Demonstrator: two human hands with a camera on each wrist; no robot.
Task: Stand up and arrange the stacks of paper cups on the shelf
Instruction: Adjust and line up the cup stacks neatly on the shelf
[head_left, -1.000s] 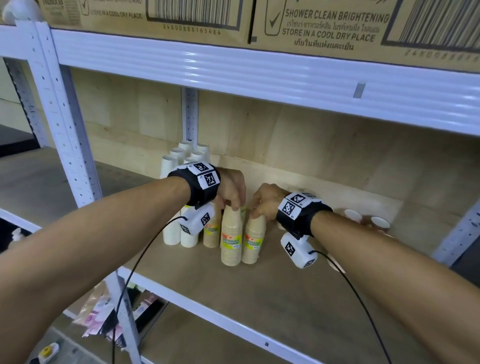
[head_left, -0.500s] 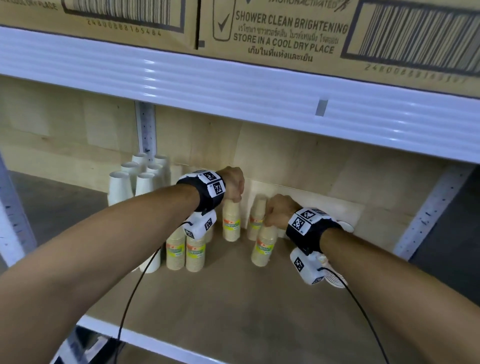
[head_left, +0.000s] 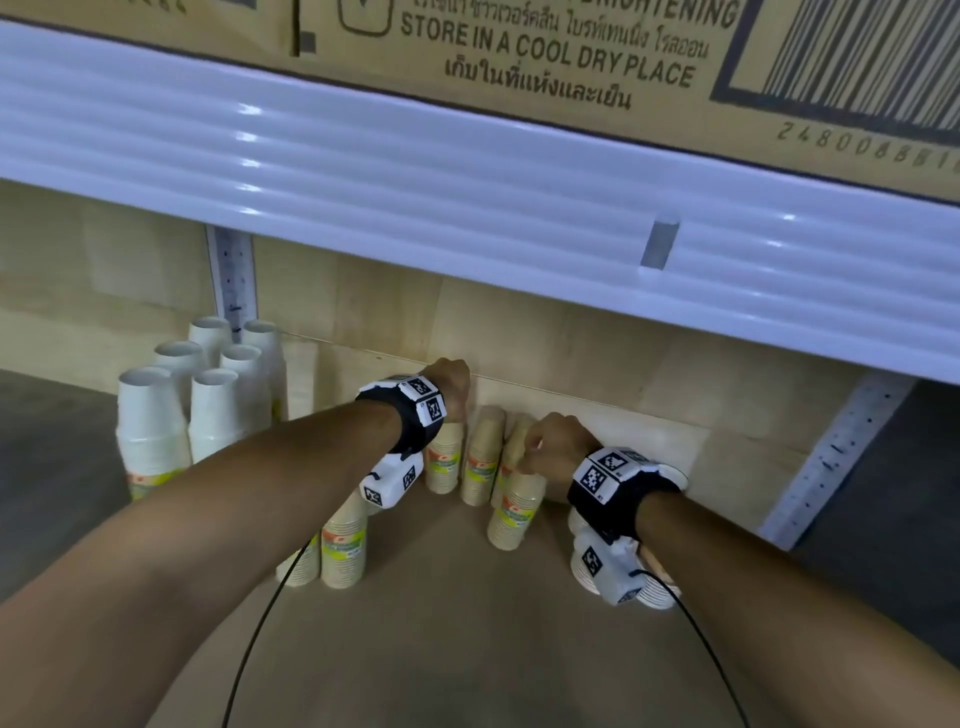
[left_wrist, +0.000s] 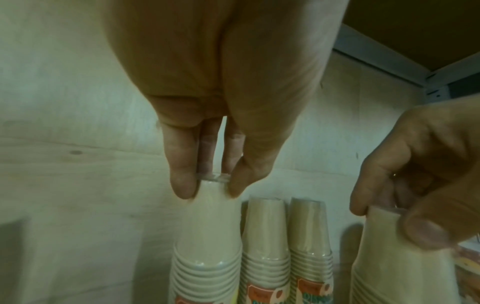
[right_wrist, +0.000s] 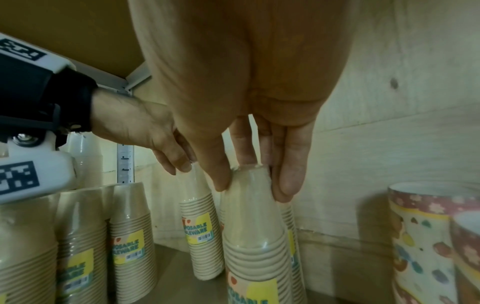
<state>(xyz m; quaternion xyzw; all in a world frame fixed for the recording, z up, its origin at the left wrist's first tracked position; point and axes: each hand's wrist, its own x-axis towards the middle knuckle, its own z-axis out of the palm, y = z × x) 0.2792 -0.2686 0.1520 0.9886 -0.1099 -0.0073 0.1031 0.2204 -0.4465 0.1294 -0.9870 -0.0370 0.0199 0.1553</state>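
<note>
Several wrapped stacks of tan paper cups stand upside down on the wooden shelf (head_left: 467, 649). My left hand (head_left: 454, 387) pinches the top of one tan stack (left_wrist: 207, 236) near the back wall. Two more tan stacks (left_wrist: 265, 236) stand just right of it. My right hand (right_wrist: 249, 189) grips the top of another tan stack (right_wrist: 254, 236), which stands a little in front and to the right of that row (head_left: 519, 514). Whether either held stack's base touches the shelf is hidden.
Tall white cup stacks (head_left: 150, 415) fill the back left. Two tan stacks (head_left: 343, 540) stand in front under my left forearm. Patterned cups (right_wrist: 428, 236) and white plates (head_left: 660, 587) lie to the right. A white shelf beam (head_left: 467, 208) hangs low overhead.
Both hands have carried their tan stacks from the front group toward the back wall. The left stack now stands beside two others. The head view has moved in closer and to the right.
</note>
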